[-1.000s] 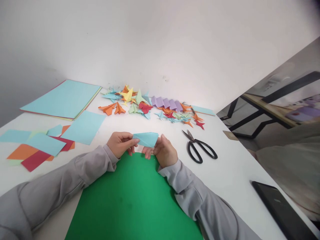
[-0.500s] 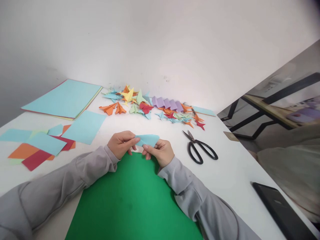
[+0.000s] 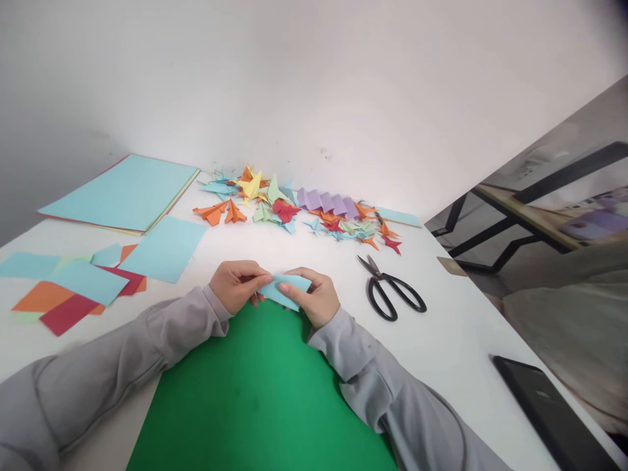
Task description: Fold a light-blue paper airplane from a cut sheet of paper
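Head view, blue paper (image 3: 275, 292) between left hand (image 3: 234, 286) and right hand (image 3: 318, 299), both gripping

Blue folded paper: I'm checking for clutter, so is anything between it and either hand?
Nothing visible: the left hand and right hand both hold the blue paper directly. The scissors lie apart, to the right.

Black-handled scissors (image 3: 379, 277) and a dark flat gadget (image 3: 552, 409) on the white table (image 3: 451, 366)
Scissors' blades are slightly apart, gadget's near the right edge, plain pale wall (image 3: 294, 78) behind, plus some blurry wood-and-black furniture (image 3: 537, 221) off right.
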`<state>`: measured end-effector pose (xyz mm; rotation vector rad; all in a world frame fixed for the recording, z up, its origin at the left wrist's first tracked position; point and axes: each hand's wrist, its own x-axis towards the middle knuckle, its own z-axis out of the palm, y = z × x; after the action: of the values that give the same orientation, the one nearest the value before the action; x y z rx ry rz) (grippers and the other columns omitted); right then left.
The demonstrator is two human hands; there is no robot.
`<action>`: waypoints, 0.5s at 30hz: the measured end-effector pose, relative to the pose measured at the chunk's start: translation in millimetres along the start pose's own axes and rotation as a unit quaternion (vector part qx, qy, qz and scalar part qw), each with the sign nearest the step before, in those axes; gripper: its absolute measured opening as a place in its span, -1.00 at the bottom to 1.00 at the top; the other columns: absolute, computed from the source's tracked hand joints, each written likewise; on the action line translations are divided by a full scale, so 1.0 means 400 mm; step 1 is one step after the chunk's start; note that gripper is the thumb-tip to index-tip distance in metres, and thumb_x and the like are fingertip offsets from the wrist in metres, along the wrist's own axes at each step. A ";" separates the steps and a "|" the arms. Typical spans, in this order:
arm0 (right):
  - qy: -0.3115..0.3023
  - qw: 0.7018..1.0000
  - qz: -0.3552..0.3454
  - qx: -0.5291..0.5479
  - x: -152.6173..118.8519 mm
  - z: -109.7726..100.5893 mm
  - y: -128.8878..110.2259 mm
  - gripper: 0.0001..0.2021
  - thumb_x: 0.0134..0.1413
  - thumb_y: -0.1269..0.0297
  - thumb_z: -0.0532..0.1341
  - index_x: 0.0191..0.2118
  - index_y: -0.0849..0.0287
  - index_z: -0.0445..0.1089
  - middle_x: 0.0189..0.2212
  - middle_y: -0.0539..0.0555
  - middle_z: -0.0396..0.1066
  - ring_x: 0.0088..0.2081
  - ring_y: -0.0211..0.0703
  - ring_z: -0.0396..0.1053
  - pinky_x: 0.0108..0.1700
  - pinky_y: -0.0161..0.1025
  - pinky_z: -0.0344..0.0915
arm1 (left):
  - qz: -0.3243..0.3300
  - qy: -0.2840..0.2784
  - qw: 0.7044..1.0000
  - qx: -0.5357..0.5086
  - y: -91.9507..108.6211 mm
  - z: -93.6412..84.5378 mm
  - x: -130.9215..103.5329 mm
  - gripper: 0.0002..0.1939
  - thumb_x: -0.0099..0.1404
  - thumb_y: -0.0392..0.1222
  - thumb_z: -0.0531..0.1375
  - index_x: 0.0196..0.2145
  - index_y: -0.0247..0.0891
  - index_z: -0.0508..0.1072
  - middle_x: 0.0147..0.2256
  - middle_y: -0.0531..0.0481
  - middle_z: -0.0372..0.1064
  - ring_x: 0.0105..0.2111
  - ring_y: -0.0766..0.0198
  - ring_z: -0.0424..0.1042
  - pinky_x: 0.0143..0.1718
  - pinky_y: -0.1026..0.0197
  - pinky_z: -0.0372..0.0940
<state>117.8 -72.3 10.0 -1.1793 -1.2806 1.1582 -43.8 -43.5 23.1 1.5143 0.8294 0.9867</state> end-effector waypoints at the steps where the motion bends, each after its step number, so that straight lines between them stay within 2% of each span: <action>1: 0.016 1.000 -0.013 -0.017 0.000 -0.001 0.000 -0.80 -0.30 0.21 0.32 -0.50 0.20 0.40 -0.67 -0.06 0.33 -0.63 -0.34 0.23 -0.60 -0.37 0.16 | -0.007 -0.009 1.000 0.005 0.000 0.001 0.000 -0.82 0.04 -0.15 0.18 -0.56 -0.35 0.44 -0.66 0.06 0.27 -0.71 0.36 0.32 -0.76 0.33 0.24; 5: 0.032 0.998 -0.018 -0.041 0.002 -0.008 0.008 -0.80 -0.29 0.18 0.31 -0.59 0.23 0.39 -0.72 -0.09 0.25 -0.65 -0.39 0.12 -0.60 -0.39 0.07 | -0.033 -0.036 0.999 0.011 -0.003 0.005 0.000 -0.79 0.04 -0.13 0.17 -0.55 -0.37 0.42 -0.69 0.08 0.26 -0.72 0.35 0.32 -0.77 0.35 0.22; 8: 0.035 0.999 -0.011 -0.029 0.004 -0.010 0.016 -0.78 -0.31 0.18 0.32 -0.62 0.24 0.37 -0.76 -0.12 0.18 -0.67 -0.42 0.06 -0.62 -0.40 0.01 | -0.049 -0.033 0.998 -0.003 -0.005 0.008 0.002 -0.79 -0.02 -0.13 0.22 -0.51 -0.39 0.42 -0.68 0.08 0.28 -0.72 0.36 0.32 -0.78 0.35 0.21; 11: 0.037 0.999 -0.006 -0.021 0.004 -0.010 0.020 -0.77 -0.31 0.17 0.31 -0.63 0.24 0.36 -0.76 -0.12 0.16 -0.67 -0.42 0.04 -0.63 -0.41 -0.02 | -0.063 -0.039 0.997 -0.012 -0.007 0.010 0.005 -0.76 -0.12 -0.18 0.29 -0.49 -0.40 0.43 -0.68 0.09 0.29 -0.72 0.37 0.31 -0.76 0.34 0.25; 15: 0.025 0.999 -0.009 -0.036 0.002 -0.009 0.018 -0.79 -0.30 0.19 0.31 -0.62 0.24 0.37 -0.74 -0.11 0.18 -0.66 -0.42 0.04 -0.62 -0.40 -0.01 | -0.078 -0.046 0.996 -0.010 -0.012 0.008 0.008 -0.79 -0.13 -0.18 0.30 -0.56 -0.39 0.41 -0.74 0.10 0.28 -0.74 0.38 0.29 -0.74 0.34 0.26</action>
<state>121.7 -71.0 3.1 -1.2394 -1.3022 1.0697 -39.3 -41.2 18.8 1.4438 0.8550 0.8033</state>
